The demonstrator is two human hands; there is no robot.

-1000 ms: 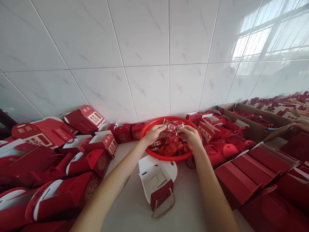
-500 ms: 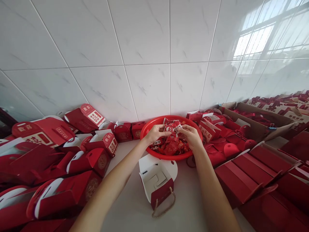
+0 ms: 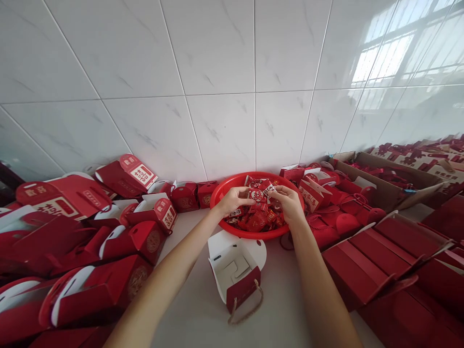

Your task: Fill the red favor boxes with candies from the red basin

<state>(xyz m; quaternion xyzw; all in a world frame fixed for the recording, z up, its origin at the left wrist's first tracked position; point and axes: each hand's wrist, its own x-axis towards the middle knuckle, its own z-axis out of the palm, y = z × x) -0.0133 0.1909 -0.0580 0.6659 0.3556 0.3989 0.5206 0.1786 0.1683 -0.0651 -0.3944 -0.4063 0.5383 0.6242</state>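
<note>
Above a red plastic basket (image 3: 250,235) of wrapped candies (image 3: 256,221), my left hand (image 3: 232,201) pinches a red candy with white characters (image 3: 256,195). My right hand (image 3: 289,200) is closed on a red-and-white wrapped candy (image 3: 268,189), right beside the first one. The two wrappers touch or overlap, so I cannot tell exactly where one ends. Between my forearms, in front of the basket, an open red gift box (image 3: 237,270) with a white inside and a rope handle (image 3: 250,314) stands on the table. Nothing lies inside it.
Red gift boxes (image 3: 105,290) crowd the left side, several with lids up. More red boxes (image 3: 380,256) and bags (image 3: 315,193) fill the right, near a cardboard carton (image 3: 416,193) of red items. A tiled wall (image 3: 221,135) rises behind the basket.
My hands stay almost in place over the basket. The candies between them have turned slightly, showing more of their printed faces. The open box has not moved.
</note>
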